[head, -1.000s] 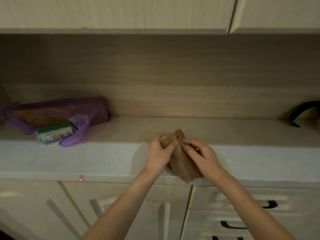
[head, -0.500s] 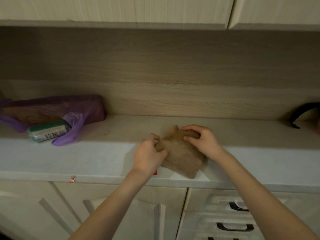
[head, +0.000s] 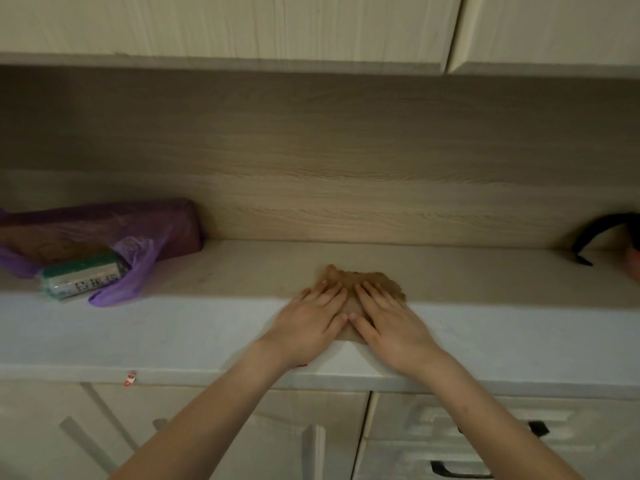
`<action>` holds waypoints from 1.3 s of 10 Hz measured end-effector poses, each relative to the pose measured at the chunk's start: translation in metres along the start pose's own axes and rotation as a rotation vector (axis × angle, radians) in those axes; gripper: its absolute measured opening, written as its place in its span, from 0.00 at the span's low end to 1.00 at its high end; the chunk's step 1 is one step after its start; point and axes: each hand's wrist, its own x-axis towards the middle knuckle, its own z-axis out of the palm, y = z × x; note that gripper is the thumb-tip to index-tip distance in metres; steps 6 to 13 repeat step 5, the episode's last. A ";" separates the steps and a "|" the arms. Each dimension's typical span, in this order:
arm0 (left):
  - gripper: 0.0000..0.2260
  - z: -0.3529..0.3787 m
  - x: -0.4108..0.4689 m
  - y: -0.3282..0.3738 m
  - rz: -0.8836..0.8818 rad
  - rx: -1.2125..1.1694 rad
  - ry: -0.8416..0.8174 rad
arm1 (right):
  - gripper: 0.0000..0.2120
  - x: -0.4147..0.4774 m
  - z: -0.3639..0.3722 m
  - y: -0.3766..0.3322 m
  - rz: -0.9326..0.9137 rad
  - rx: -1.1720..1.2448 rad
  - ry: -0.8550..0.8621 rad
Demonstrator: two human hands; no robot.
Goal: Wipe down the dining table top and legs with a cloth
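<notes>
Pressing flat on a small crumpled brown cloth [head: 349, 278], the left grip [head: 311, 323] and the right grip [head: 389, 325] lie side by side, palms down, fingers straight and released, thumbs almost touching. The cloth lies on the pale bench [head: 194, 334], about mid-width, mostly hidden under both grips, its far edge showing beyond the fingertips. At the far left of the bench sits a translucent purple plastic bag [head: 145, 226], with a green-and-white packet [head: 83, 277] at its near side. A curved black strap [head: 588, 237] lies far right, by the wood-grain back panel [head: 346, 161]. Below the bench, a pale drawer carries a black handle [head: 453, 470].
</notes>
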 end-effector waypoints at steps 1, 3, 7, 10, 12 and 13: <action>0.25 0.002 0.022 -0.004 -0.075 -0.029 -0.030 | 0.29 0.036 -0.007 0.015 -0.043 -0.009 -0.067; 0.36 0.008 0.058 -0.014 -0.161 0.122 -0.022 | 0.27 0.084 -0.009 0.038 -0.110 0.013 -0.089; 0.26 -0.012 0.047 -0.011 -0.156 -0.092 0.076 | 0.28 0.075 -0.032 0.032 -0.068 0.187 -0.074; 0.26 -0.012 0.047 -0.011 -0.156 -0.092 0.076 | 0.28 0.075 -0.032 0.032 -0.068 0.187 -0.074; 0.26 -0.012 0.047 -0.011 -0.156 -0.092 0.076 | 0.28 0.075 -0.032 0.032 -0.068 0.187 -0.074; 0.26 -0.012 0.047 -0.011 -0.156 -0.092 0.076 | 0.28 0.075 -0.032 0.032 -0.068 0.187 -0.074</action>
